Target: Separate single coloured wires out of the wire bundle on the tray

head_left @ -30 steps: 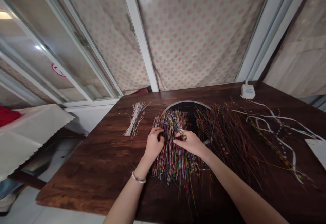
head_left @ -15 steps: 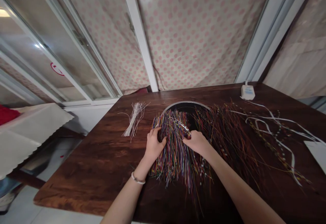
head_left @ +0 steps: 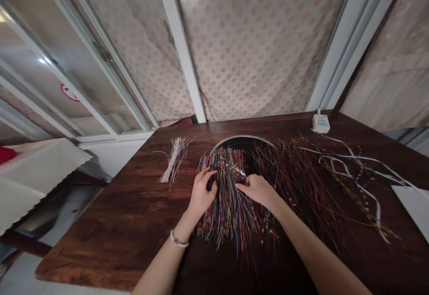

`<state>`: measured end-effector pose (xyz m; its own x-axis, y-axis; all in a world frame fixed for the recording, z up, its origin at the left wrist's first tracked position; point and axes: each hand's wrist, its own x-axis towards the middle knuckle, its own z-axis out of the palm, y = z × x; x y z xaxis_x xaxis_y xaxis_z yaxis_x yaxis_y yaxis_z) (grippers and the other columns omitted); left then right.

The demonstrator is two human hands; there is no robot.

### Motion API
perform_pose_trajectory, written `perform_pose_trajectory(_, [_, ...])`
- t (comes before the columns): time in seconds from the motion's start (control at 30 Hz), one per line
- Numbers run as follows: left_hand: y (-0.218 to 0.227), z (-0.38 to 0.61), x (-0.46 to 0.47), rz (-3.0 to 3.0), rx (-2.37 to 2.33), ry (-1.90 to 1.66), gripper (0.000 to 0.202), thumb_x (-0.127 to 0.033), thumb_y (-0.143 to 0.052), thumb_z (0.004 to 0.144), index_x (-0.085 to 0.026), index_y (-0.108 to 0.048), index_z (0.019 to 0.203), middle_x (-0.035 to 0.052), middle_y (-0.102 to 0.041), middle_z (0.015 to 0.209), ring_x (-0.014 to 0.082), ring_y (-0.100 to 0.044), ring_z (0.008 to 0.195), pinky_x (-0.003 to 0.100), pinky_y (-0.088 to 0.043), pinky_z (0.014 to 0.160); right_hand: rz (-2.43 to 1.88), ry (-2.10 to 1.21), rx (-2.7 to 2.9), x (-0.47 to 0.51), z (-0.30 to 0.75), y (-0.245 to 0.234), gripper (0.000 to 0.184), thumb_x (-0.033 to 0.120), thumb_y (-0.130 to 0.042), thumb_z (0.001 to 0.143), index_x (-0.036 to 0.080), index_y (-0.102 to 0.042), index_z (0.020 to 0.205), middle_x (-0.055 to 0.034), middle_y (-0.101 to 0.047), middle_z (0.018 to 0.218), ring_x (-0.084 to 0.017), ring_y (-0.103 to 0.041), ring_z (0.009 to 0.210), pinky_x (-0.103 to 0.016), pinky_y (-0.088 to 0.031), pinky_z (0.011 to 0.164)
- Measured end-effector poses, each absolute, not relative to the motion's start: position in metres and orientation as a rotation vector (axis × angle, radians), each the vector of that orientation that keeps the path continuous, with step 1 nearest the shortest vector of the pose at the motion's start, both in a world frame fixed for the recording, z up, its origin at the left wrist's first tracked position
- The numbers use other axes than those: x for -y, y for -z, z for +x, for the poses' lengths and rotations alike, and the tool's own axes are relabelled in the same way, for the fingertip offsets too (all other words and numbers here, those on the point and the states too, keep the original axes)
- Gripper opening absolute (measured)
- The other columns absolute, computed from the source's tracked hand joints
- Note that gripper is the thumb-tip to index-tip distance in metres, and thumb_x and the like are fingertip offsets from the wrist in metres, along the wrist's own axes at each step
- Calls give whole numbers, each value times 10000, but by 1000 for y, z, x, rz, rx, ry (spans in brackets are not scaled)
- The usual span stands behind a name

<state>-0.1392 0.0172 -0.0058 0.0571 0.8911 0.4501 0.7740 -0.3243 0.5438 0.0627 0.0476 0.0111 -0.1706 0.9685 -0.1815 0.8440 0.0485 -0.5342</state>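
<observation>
A thick spread of thin multicoloured wires lies on the dark table in front of me. My left hand rests at its left side, thumb and fingers apart, fingertips touching the strands. On the right side of the spread is my right hand, fingers curled in and thumb stretched over the wires. A slim shiny silvery piece slants from its fingers across the top of the wires; its kind is unclear. Under the wires' far end shows a round black plate with a pale rim.
A bundle of white wires lies to the left. Reddish-brown wires spread to the right, beside loose white straps. A white box with a cord stands at the back right. Behind the table is a dotted curtain.
My left fingers have lifted and shifted slightly over the wires. My right thumb has moved a little left across the strands. The view has shifted slightly.
</observation>
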Motion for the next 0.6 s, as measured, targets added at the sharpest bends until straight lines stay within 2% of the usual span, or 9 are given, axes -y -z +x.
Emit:
perform_pose_trajectory(0.1, [-1,-131,-11,2287,-1615,-997,343,-266,-504,818,-246,-534,1159,69,-403,1346,239,-297,1281,458,-266,1041,-1866,-798,2092,-52,66,-8,307,433,-492,776,148,-587,714,-113,-625,741,-201,-598,693,-274,-370,581])
perform_pose_trajectory(0.23, [-14,-122,1,2424,-1439,-801,393,-338,-506,824,-298,-491,1215,41,-340,1397,261,-196,1323,537,-184,1043,-1734,-932,2114,-57,76,-11,142,288,-597,671,147,-599,651,-61,-635,674,-163,-582,637,-243,-373,576])
perform_pose_trajectory(0.3, [-20,-118,7,2493,-1276,-697,383,-344,-502,827,-314,-495,1208,29,-375,1378,252,-213,1319,545,-165,1044,-1628,-1076,2188,-57,83,-15,116,260,-632,610,145,-619,607,-35,-627,619,-148,-567,604,-229,-368,556])
perform_pose_trajectory(0.4, [-23,-111,12,2538,-1066,-583,363,-350,-508,823,-306,-520,1183,27,-436,1336,229,-274,1297,502,-200,1051,-1495,-1263,2313,-55,91,-20,129,267,-661,555,143,-657,590,-10,-603,553,-134,-543,558,-221,-355,524])
perform_pose_trajectory(0.6, [-20,-107,12,2527,-1014,-584,250,-293,-489,834,-258,-599,1056,48,-507,1260,220,-368,1244,431,-303,1024,-1520,-1296,2390,-53,85,-17,172,307,-677,505,141,-646,531,14,-535,480,-110,-476,489,-218,-316,468])
